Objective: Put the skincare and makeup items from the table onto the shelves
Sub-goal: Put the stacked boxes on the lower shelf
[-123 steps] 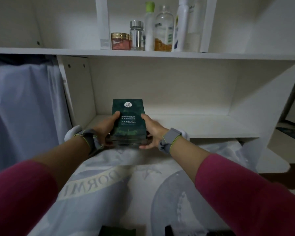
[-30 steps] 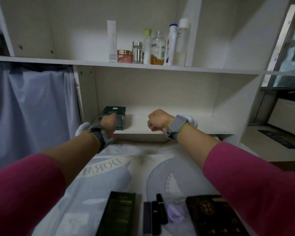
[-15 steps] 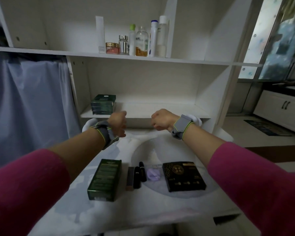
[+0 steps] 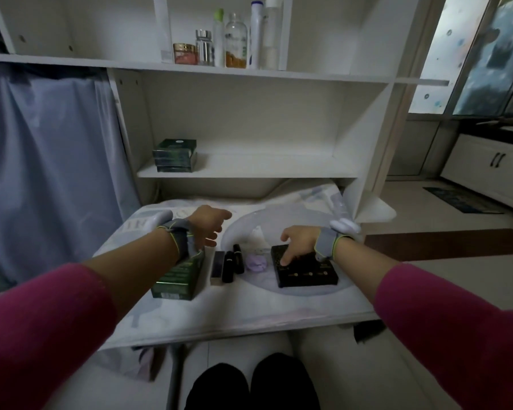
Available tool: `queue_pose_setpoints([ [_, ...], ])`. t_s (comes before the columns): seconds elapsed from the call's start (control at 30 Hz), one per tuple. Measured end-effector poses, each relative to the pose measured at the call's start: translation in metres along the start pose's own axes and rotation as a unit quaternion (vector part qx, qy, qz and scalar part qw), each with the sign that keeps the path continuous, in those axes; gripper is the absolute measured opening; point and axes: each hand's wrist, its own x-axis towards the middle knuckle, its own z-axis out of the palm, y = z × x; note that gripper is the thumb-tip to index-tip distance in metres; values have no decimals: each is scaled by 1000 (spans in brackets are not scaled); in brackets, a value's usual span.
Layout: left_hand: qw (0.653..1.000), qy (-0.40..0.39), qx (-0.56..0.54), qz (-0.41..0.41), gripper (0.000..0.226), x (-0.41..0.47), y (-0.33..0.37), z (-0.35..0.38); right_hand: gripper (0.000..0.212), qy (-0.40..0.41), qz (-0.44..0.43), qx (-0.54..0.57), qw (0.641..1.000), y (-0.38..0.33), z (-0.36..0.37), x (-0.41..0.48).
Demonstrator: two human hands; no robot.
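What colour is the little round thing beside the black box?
Round thing: pale purple, head view.

Right hand [image 4: 298,241] touches the black palette [image 4: 305,272] (left hand [image 4: 211,224] hovers, fingers loose).

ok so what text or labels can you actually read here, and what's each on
Nothing reads clearly.
Tablecloth: large letters at its far left, partly hidden; no whole word legible.
Single green box: print lines, blurred.
Black palette: gold marks, too small.
Stacked green boxes on the lower shelf: white round logo, unreadable.
Bottles on the upper shelf: labels blurred.
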Motion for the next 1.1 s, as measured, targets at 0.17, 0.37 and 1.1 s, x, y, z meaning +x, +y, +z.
queue_pose_setpoints([
  [0.17, 984, 21, 170, 47, 31, -6, -12, 4, 115, -39, 7, -92, 995, 16, 17, 5],
  [0.37, 902, 40, 419, 94, 51, -10, -25, -5, 133, -33, 24, -178, 983, 23, 33, 5],
  [1.1, 875, 118, 470, -7, 87, 26, -52, -36, 106, 124, 186, 13, 975, 21, 36, 54],
])
